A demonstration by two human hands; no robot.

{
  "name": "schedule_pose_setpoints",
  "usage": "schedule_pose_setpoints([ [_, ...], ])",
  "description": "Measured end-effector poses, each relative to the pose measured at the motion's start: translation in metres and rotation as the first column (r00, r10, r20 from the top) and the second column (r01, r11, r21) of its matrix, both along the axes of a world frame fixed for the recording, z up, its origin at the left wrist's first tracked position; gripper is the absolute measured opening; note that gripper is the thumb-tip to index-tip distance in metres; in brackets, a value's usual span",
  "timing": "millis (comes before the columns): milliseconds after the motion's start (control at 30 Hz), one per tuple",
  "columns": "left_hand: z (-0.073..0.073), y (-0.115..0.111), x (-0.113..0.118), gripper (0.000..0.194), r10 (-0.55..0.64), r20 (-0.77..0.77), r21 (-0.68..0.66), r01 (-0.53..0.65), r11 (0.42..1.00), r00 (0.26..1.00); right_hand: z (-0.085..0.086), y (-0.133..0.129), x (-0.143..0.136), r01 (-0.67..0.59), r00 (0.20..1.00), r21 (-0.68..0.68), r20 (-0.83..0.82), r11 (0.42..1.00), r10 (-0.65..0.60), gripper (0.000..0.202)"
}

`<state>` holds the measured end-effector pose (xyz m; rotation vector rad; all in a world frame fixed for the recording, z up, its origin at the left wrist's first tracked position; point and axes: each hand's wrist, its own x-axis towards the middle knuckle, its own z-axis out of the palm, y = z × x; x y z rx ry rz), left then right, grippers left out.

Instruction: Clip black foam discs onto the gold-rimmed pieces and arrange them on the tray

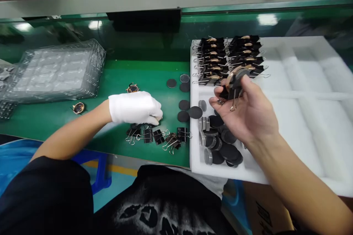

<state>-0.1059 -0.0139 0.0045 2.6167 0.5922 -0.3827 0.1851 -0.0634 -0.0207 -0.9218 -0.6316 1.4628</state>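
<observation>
My left hand [138, 108], in a white glove, hovers over the green mat with its fingers curled together; whatever they pinch is mostly hidden. Below it lie several black binder clips [158, 136] with wire handles. My right hand [249, 112], bare, grips a gold-rimmed watch case with a black disc and a binder clip [235, 93] on it, above the white foam tray [306, 117]. Two rows of clipped watch cases [213, 60] stand behind that hand. Under it, a tray compartment holds black discs [228, 152] and clear round pieces [208, 156]. More black discs [184, 104] lie between the hands.
One watch case [79, 108] lies left of my forearm, another [132, 88] just behind the gloved hand. Stacked clear plastic trays [57, 69] stand at the left back. A grey ledge [165, 2] runs along the back of the green mat [118, 73].
</observation>
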Motion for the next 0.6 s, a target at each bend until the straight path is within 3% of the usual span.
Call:
schedule_pose_setpoints([
  [67,0.000,0.004,0.006,0.033,0.142,0.126,0.018,-0.146,0.989,0.982,0.000,-0.002,-0.001,-0.063,0.995,0.012,0.079,0.998,0.061,0.014],
  [100,0.003,0.005,0.011,0.033,0.254,0.237,0.026,-0.268,0.963,0.938,0.000,-0.004,-0.001,-0.113,0.985,0.024,0.134,0.993,0.109,0.016],
  [133,0.006,0.005,0.018,0.032,0.372,0.363,0.005,-0.401,0.916,0.854,0.000,-0.005,-0.001,-0.167,0.969,0.037,0.189,0.985,0.157,0.018],
  [200,0.011,0.002,0.037,0.032,0.560,0.587,-0.146,-0.604,0.784,0.585,-0.001,-0.008,-0.002,-0.264,0.928,0.071,0.290,0.962,0.234,0.024],
  [267,0.014,-0.005,0.059,0.033,0.655,0.679,-0.335,-0.653,0.679,0.332,-0.003,-0.009,-0.004,-0.321,0.896,0.117,0.358,0.940,0.262,0.028],
  [300,0.014,-0.008,0.069,0.033,0.671,0.690,-0.399,-0.633,0.664,0.269,-0.005,-0.010,-0.005,-0.331,0.890,0.140,0.375,0.933,0.260,0.029],
  [333,0.014,-0.011,0.077,0.034,0.668,0.697,-0.423,-0.602,0.677,0.262,-0.006,-0.010,-0.005,-0.329,0.890,0.162,0.382,0.930,0.249,0.029],
  [433,0.014,-0.013,0.087,0.037,0.558,0.725,-0.277,-0.570,0.774,0.405,-0.009,-0.009,-0.004,-0.296,0.897,0.223,0.399,0.929,0.190,0.029],
  [533,0.016,-0.007,0.081,0.035,0.485,0.713,-0.042,-0.659,0.751,0.507,-0.010,-0.008,-0.001,-0.295,0.885,0.302,0.444,0.906,0.140,0.022],
  [600,0.017,-0.002,0.076,0.037,0.512,0.641,0.003,-0.669,0.743,0.572,-0.010,-0.007,-0.001,-0.314,0.867,0.323,0.480,0.893,0.132,0.020],
])
